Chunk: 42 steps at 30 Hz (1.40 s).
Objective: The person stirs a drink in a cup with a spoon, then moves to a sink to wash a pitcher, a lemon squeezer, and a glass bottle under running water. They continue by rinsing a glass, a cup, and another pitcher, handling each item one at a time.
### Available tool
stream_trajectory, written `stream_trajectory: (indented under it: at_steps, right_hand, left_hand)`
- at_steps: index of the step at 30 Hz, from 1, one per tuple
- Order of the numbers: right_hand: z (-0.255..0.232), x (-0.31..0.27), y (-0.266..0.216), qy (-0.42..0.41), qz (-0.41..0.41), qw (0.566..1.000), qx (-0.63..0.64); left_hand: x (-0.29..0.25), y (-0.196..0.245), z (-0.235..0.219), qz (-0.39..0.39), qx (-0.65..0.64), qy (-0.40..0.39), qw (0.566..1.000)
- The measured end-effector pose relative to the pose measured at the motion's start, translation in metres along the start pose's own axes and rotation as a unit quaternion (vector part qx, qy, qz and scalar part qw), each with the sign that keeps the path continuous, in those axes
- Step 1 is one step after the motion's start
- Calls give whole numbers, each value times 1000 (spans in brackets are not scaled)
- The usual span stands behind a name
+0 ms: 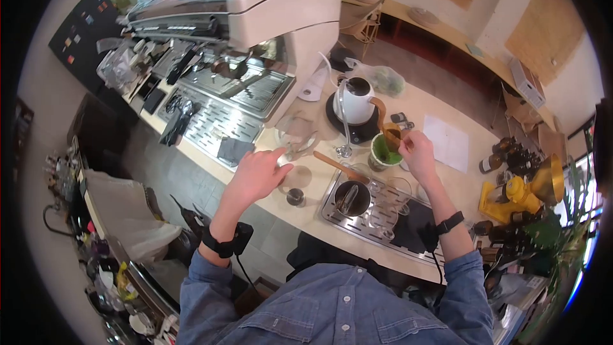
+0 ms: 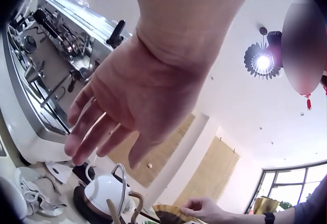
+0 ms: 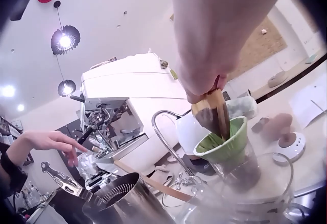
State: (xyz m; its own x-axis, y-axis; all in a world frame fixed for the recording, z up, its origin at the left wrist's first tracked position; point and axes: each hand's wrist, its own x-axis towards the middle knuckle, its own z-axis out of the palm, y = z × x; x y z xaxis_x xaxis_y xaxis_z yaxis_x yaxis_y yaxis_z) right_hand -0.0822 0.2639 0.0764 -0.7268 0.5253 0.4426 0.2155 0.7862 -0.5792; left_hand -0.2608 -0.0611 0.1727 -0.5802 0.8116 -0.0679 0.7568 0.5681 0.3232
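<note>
We see the right hand (image 1: 418, 153) pinching a brown paper filter (image 3: 214, 112), fingers clamped on its top edge, its lower part sitting in the green dripper (image 1: 385, 151). The dripper stands on the desk (image 1: 306, 207), right of centre, just near of the white kettle (image 1: 355, 101) on its dark base. The left hand (image 1: 257, 176) hovers over the desk's left part, fingers apart and relaxed, holding nothing, close to a clear glass vessel (image 1: 299, 147). A metal drip tray (image 1: 383, 230) with a steel pitcher (image 1: 351, 199) lies nearer us. The espresso machine (image 1: 255, 32) stands far left.
</note>
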Motion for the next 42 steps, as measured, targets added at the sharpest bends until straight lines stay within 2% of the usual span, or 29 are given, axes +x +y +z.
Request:
stream_trajectory:
  at_steps: [4, 7, 8, 10, 14, 16, 20, 23, 27, 30, 32, 34, 36, 38, 42]
  right_hand:
    - [5, -4, 11, -23, -5, 999, -22]
    - [-4, 0, 2, -10, 45, 998, 48]
    - [-8, 0, -4, 1, 26, 999, 31]
    - [-33, 4, -42, 25, -7, 1000, -3]
    - [-57, 13, -80, 45, -100, 994, -8]
    - [-69, 10, -115, 39, -82, 996, 15]
    - [-75, -5, -202, 3, -132, 990, 48]
    - [-56, -30, -274, -67, -153, 983, 75]
    - [14, -77, -352, -185, -206, 953, 121]
    - [101, -117, -403, -268, -226, 918, 184]
    - [162, -144, -442, -341, -183, 893, 231]
    - [230, -161, -473, -395, -172, 867, 249]
    - [298, -172, -499, -419, -174, 854, 255]
    - [363, -175, -518, -414, -221, 846, 253]
    - [506, -164, -533, -385, -227, 863, 234]
  left_hand:
    - [-50, -3, 4, -51, -35, 2, 998]
    - [-96, -2, 14, -99, -36, 32, 994]
    - [-111, -2, 18, -107, -37, 44, 993]
    - [-140, 1, 26, -136, -46, 39, 989]
    - [-193, 5, 42, -167, -91, 52, 980]
    - [-219, 6, 48, -190, -111, 38, 975]
    - [-259, -13, 64, -231, -114, 52, 965]
    - [-288, -37, 77, -266, -116, 60, 955]
    - [-338, -83, 97, -337, -120, 71, 931]
    - [-386, -126, 111, -395, -111, 66, 910]
    - [-422, -153, 116, -430, -148, 67, 888]
    - [-456, -170, 121, -460, -128, 119, 870]
    - [-483, -183, 130, -511, -141, 101, 842]
    - [-502, -201, 130, -548, -169, 76, 816]
    - [-513, -234, 132, -590, -203, 42, 780]
